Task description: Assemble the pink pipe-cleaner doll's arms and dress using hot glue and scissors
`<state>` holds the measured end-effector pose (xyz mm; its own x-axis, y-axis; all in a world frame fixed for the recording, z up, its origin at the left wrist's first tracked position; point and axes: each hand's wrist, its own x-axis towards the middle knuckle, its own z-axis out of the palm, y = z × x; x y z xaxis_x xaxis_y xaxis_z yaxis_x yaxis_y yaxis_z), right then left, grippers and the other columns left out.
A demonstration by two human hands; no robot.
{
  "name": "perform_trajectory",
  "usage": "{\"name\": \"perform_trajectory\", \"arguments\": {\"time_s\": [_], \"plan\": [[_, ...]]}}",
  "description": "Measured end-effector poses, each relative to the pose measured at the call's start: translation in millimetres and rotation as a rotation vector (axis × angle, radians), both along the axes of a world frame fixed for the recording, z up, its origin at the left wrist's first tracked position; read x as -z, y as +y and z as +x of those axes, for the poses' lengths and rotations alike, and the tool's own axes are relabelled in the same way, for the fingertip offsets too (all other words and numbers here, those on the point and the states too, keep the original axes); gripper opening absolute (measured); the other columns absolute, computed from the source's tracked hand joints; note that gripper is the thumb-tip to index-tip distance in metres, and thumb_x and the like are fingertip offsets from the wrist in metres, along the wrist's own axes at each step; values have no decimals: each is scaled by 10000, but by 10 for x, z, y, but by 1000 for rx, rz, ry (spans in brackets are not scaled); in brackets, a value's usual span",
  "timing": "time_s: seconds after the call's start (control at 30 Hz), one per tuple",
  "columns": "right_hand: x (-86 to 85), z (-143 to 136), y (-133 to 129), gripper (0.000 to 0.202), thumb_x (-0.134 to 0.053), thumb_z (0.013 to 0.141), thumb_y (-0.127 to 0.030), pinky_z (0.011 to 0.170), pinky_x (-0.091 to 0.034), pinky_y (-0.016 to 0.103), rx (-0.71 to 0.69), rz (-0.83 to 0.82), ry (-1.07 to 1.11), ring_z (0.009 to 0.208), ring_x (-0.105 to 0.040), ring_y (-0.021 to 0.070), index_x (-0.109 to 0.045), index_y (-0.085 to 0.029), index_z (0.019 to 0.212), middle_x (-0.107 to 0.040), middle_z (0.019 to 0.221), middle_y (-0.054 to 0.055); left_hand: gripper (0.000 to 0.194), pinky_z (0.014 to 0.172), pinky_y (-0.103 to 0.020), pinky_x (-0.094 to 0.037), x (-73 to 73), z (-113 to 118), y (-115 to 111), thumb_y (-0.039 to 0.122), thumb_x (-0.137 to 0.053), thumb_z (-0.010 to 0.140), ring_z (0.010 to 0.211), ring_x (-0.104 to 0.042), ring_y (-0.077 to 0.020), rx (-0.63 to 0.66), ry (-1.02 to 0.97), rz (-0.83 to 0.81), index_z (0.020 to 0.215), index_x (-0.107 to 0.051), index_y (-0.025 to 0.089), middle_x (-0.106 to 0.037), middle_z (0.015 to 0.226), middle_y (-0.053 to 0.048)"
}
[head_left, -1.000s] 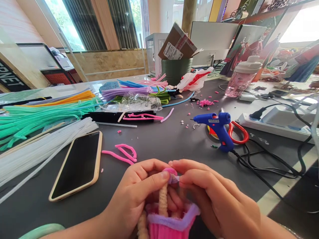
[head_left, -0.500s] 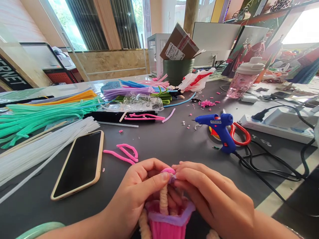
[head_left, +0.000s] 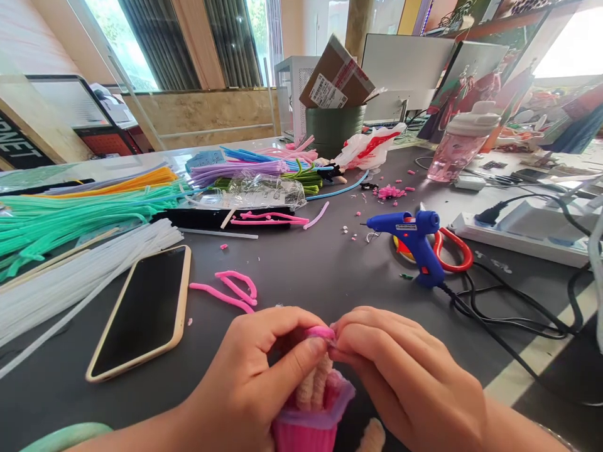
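Note:
A pipe-cleaner doll [head_left: 306,436] hangs upside down at the bottom centre, with a pink skirt, lavender hem and two beige legs sticking up. My left hand [head_left: 266,370] is closed around the legs, its thumb pressing the pink tip [head_left: 320,331] at their top. From the other side my right hand [head_left: 409,370] pinches that same tip with its fingertips. What lies between those fingertips is mostly hidden. A beige fuzzy limb [head_left: 372,436] shows below the right hand. Left of the hands, a bent pink pipe cleaner [head_left: 240,290] lies on the dark table.
A phone [head_left: 141,314] lies at left, near bundles of white [head_left: 94,276] and green pipe cleaners [head_left: 85,220]. On the right are a blue glue gun [head_left: 412,235], red-handled tool [head_left: 464,254], cables and a power strip [head_left: 522,235]. Pink scraps [head_left: 390,192] and a bottle [head_left: 464,144] stand farther back.
The doll has turned slightly, and both legs now show side by side. My hands have shifted a little lower, still gripping the pink tip. The lavender bit there is less visible.

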<state>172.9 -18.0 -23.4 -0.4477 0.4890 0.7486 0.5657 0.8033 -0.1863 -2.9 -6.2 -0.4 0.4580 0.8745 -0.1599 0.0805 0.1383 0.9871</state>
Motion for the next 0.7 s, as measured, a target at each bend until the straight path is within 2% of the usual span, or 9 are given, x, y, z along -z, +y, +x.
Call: {"name": "perform_trajectory", "arguments": {"time_s": [0.17,0.33,0.37,0.43,0.7], "plan": [[-113,7,-34,378,-256,966,-123,769,-544,236,4,103,-156,709,-677,148,-618,-115,853,-719,743,81,139,508,-178,-426,47,50,-28,275,-639,785,482,-505,-96,-46,-249,-182,746,-690,152,-523,467,29],[-101,-63,-53,500,-197,915,-28,650,-564,276,14,163,-161,620,-667,182,-638,-128,701,-678,629,84,120,469,-160,-406,25,87,-22,253,-699,724,441,-503,-80,-76,-353,-364,699,-690,135,-577,461,12],[-86,-73,-64,503,-196,916,-32,625,-561,271,2,211,-125,600,-660,181,-635,-131,690,-671,614,79,125,470,-161,-410,21,83,-21,256,-706,715,440,-506,-79,-81,-354,-383,701,-692,133,-584,468,8],[-58,-81,-98,473,-221,912,-29,657,-568,286,76,149,-107,652,-674,198,-640,-132,718,-685,655,85,141,472,-167,-420,21,65,-26,267,-727,691,443,-512,-81,-96,-353,-415,703,-693,131,-590,483,4],[54,-143,-234,335,-318,890,-11,826,-554,278,154,71,10,746,-685,183,-624,-145,894,-715,792,62,152,487,-168,-438,41,41,-44,255,-768,641,478,-544,-87,-139,-374,-457,679,-685,132,-627,553,0]]}}
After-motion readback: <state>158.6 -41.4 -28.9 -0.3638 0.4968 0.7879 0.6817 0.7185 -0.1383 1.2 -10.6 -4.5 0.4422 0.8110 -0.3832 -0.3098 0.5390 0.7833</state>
